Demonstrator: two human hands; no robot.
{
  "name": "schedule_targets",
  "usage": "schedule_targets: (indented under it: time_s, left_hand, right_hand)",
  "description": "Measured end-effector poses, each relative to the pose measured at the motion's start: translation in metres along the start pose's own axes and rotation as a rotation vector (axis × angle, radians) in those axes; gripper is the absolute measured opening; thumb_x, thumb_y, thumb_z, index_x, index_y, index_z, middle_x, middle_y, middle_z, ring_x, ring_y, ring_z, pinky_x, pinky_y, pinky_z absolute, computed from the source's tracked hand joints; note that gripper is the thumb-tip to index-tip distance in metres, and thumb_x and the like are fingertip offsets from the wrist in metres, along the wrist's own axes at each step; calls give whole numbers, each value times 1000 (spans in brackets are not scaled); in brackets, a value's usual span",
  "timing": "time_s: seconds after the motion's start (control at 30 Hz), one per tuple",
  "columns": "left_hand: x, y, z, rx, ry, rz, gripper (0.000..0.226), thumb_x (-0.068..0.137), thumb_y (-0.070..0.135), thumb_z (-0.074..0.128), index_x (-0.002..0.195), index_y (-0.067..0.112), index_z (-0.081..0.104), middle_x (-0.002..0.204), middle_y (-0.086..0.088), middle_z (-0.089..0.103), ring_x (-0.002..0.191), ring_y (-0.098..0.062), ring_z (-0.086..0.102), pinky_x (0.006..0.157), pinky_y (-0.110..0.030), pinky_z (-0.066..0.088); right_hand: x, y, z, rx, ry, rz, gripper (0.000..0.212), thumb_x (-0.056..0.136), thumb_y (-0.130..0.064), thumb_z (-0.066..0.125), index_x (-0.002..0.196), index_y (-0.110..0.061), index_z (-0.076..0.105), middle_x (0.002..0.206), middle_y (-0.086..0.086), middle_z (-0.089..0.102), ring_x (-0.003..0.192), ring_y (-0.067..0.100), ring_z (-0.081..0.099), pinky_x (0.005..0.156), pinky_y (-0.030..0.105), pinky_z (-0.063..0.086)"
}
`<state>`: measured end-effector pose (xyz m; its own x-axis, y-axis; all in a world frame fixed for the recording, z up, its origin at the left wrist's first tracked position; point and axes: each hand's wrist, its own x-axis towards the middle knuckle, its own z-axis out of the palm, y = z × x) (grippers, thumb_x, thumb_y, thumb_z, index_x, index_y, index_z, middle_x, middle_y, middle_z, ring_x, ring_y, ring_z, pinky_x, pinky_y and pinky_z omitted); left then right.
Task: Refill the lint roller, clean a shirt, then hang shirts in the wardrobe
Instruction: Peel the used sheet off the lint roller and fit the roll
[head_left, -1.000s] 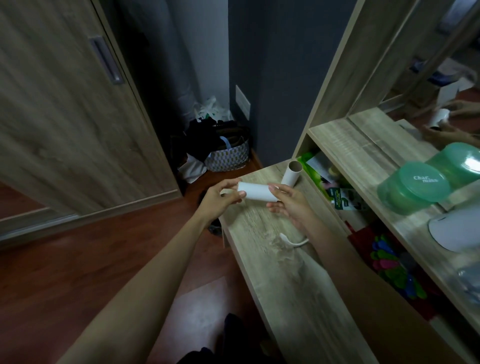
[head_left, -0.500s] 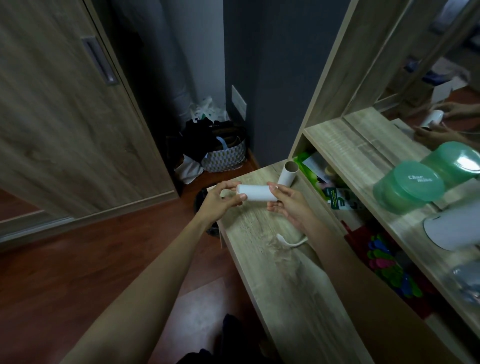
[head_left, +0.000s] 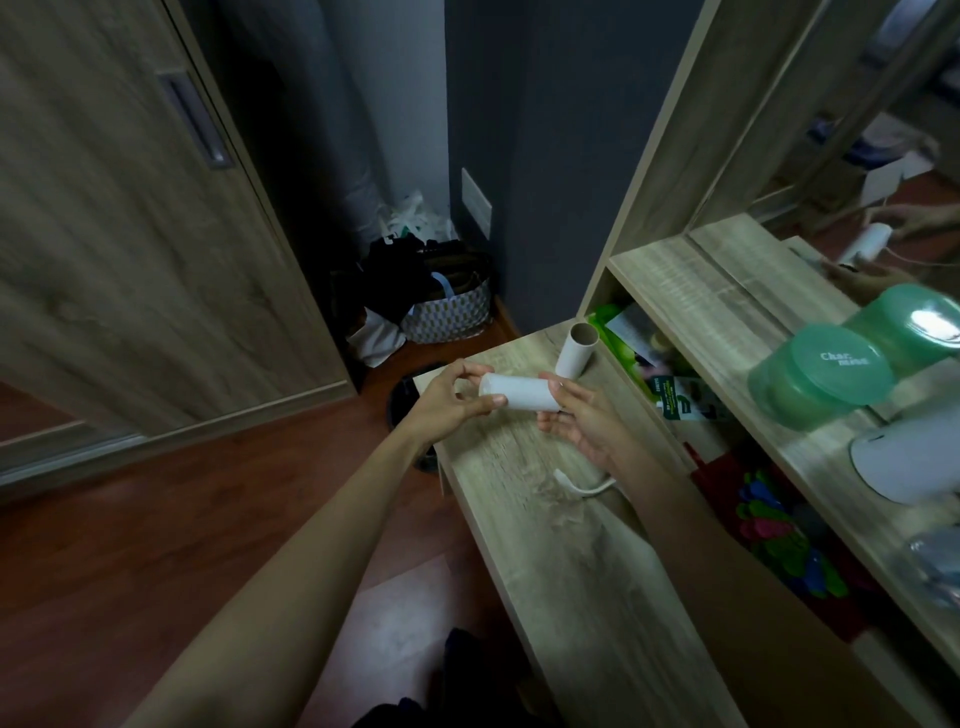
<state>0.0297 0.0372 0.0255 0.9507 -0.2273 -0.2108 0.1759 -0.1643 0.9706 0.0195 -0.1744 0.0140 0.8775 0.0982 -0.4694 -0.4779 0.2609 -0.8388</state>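
A white lint-roller refill roll (head_left: 519, 392) lies sideways between my two hands above the wooden table (head_left: 561, 561). My left hand (head_left: 452, 405) pinches its left end with thumb and fingertips. My right hand (head_left: 582, 421) holds its right end from below. Just behind it an empty cardboard core (head_left: 576, 351) stands upright on the table. The white lint-roller handle (head_left: 584, 486) lies on the table beneath my right wrist, partly hidden by it.
A wooden wardrobe door (head_left: 130, 234) fills the left. On the floor in the corner sits a patterned basket (head_left: 452, 312) with dark clothes. The shelf (head_left: 727, 312) to the right carries green plastic containers (head_left: 826, 374), a mirror stands behind, and coloured items lie below.
My hands with the roll have stayed over the same spot of the table. My left fingers have shifted slightly on the roll's end.
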Motion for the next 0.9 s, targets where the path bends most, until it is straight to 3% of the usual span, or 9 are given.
schedule_targets:
  time_s: [0.1, 0.17, 0.27, 0.4, 0.57, 0.7, 0.9]
  left_hand:
    - [0, 3, 9, 135, 40, 70, 42, 78, 19, 80, 114, 16, 57, 113, -2, 51, 93, -16, 55, 86, -33, 52]
    - [-1, 2, 14, 165, 57, 113, 43, 78, 20, 80, 114, 15, 58, 113, -1, 50, 92, -16, 53, 85, -36, 51]
    - [1, 7, 17, 175, 77, 156, 42, 78, 16, 80, 114, 12, 59, 108, 5, 48, 91, -16, 53, 78, -35, 52]
    - [4, 11, 14, 166, 81, 154, 43, 78, 17, 80, 115, 10, 60, 107, 8, 49, 91, -15, 52, 71, -20, 48]
    - [5, 10, 13, 205, 45, 147, 40, 78, 21, 80, 113, 20, 60, 117, -6, 54, 104, -19, 56, 85, -35, 50]
    - [4, 11, 11, 185, 0, 136, 49, 79, 20, 79, 124, 23, 58, 108, 1, 47, 85, -10, 56, 73, -11, 48]
    - [5, 12, 15, 204, 35, 140, 56, 80, 21, 78, 132, 19, 58, 105, 2, 44, 85, -5, 51, 80, -7, 44]
  right_hand:
    - [-1, 4, -1, 58, 6, 7, 27, 96, -21, 55, 121, -20, 62, 123, 23, 55, 78, 20, 64, 69, 29, 58]
    - [-1, 5, 0, 99, 10, 11, 28, 96, -21, 54, 123, -21, 60, 127, 23, 51, 83, 22, 63, 71, 30, 58]
    - [2, 3, 4, 153, 9, -19, 24, 96, -19, 54, 118, -21, 61, 134, 21, 45, 95, 26, 62, 73, 30, 58]
    - [2, 0, 5, 184, 0, -17, 22, 96, -17, 54, 116, -20, 61, 137, 22, 43, 103, 30, 60, 77, 31, 59]
    - [3, 1, 1, 183, 27, -14, 25, 95, -18, 56, 119, -18, 61, 136, 21, 45, 104, 30, 62, 72, 29, 59]
    - [3, -1, -1, 167, 34, -15, 27, 94, -18, 56, 121, -17, 60, 135, 21, 46, 103, 30, 62, 72, 28, 59]
    - [4, 0, -3, 211, 61, -9, 23, 93, -19, 59, 115, -17, 63, 128, 19, 51, 97, 28, 63, 70, 28, 58]
